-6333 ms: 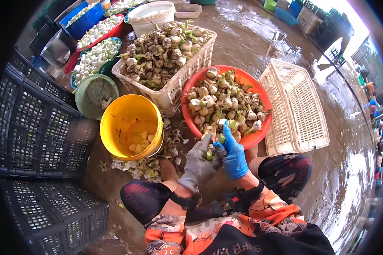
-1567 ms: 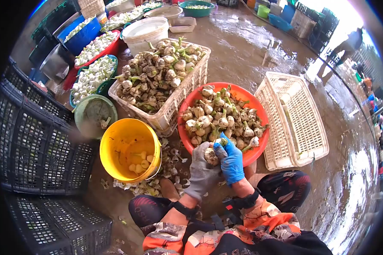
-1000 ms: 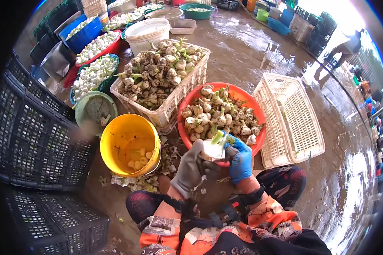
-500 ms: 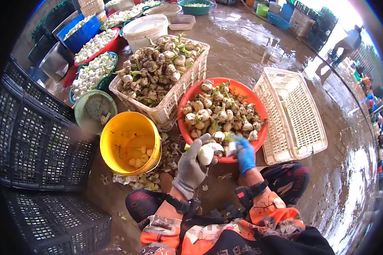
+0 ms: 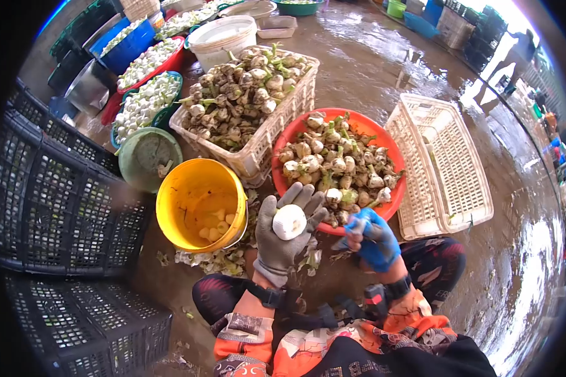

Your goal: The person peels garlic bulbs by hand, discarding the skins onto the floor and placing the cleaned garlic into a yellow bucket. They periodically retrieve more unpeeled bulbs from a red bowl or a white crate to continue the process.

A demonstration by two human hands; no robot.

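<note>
My left hand, in a grey glove, is palm up with its fingers spread, and a peeled white bulb rests on it. To its right my right hand, in a blue glove, is closed round a small object that is blurred and hard to make out. Just beyond both hands stands a red basin heaped with unpeeled bulbs. The yellow bucket, left of my left hand, holds several small white bulbs at its bottom.
A white crate piled with dirty bulbs stands beyond the bucket. An open white crate is right of the basin. Black crates are stacked at the left, near a green basin. Peelings lie by the bucket. A person is far right.
The bulb now sits on my left hand's opened palm, where the fingers were round it before. My right hand has moved back from the basin's rim, toward my body. The view has shifted slightly.
</note>
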